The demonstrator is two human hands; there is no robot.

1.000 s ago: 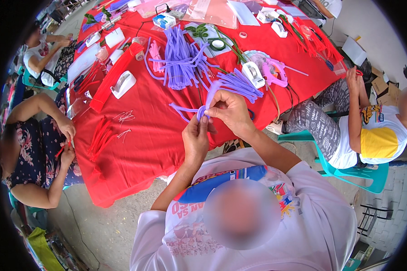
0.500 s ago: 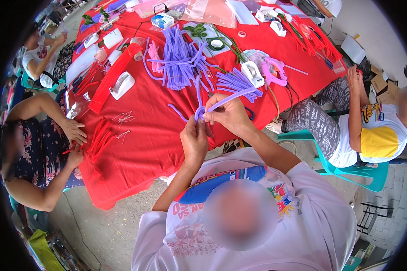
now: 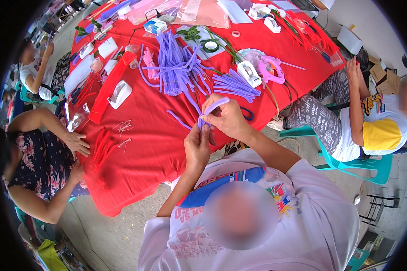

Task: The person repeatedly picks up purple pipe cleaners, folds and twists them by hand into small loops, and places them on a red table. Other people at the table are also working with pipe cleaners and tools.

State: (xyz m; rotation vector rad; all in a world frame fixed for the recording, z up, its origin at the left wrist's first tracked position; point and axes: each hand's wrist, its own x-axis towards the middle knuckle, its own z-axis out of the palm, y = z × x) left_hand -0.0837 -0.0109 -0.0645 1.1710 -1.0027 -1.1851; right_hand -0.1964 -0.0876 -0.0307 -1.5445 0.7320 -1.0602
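Head view: I look down past a white shirt to two bare hands over a red cloth.
Left hand: thumb and fingers pinch the lilac stems from below, right at their crossing.
Right hand: grasps the same stems just above, its fingertips close to those of the left; one stem end sticks out over the knuckles.
Lilac stems: held up between both hands, ends splayed left, away and right; I cannot tell how many there are, or whether they are knotted or only wrapped.
Left side: white wires lie loose, with red stems just beside them. One hand of a co-worker in floral clothes rests near those.
Right side: another co-worker sits on a green chair, hands raised by the table's edge.
Past the hands: I see a lilac bundle, pink stems at its left, and a lilac pile at its right, near a white dispenser and a pink tool.
Farther: green tape, leaves, a small box.
Far edge: clear sheets.
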